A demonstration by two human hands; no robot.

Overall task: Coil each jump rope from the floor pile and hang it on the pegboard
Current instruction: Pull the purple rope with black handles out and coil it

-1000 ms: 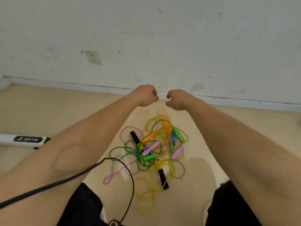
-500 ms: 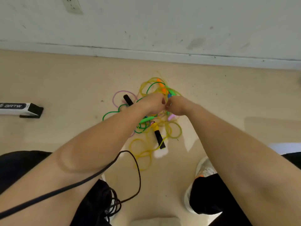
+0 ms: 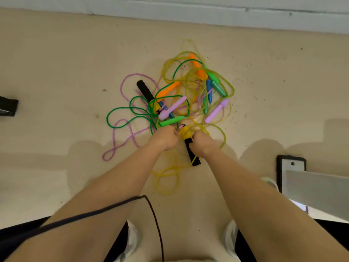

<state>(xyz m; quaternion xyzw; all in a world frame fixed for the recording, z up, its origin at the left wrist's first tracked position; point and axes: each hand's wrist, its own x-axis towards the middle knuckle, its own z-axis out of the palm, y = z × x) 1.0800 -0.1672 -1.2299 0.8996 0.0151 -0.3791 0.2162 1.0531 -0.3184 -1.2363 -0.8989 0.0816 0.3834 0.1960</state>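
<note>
A tangled pile of jump ropes (image 3: 181,95) lies on the beige floor: green, yellow and pink cords with orange, green, blue, lilac and black handles. At the pile's near edge lies a black handle with a yellow end (image 3: 192,156). My right hand (image 3: 203,143) is closed around the upper part of this handle. My left hand (image 3: 166,138) is closed just left of it, fingertips pinching the yellow cord at the handle's yellow end. A second black handle (image 3: 144,89) lies at the pile's left. A loop of yellow cord (image 3: 166,178) trails between my forearms.
The white baseboard (image 3: 188,14) runs along the top. A black-framed metal stand foot (image 3: 291,167) and a grey panel (image 3: 317,188) are at the right. A dark bar end (image 3: 8,107) sits at the left edge. A black cable (image 3: 153,214) hangs over my left arm.
My view has dropped closer to the floor. Both hands moved from the pile's middle to its near edge and closed at the black-and-yellow handle.
</note>
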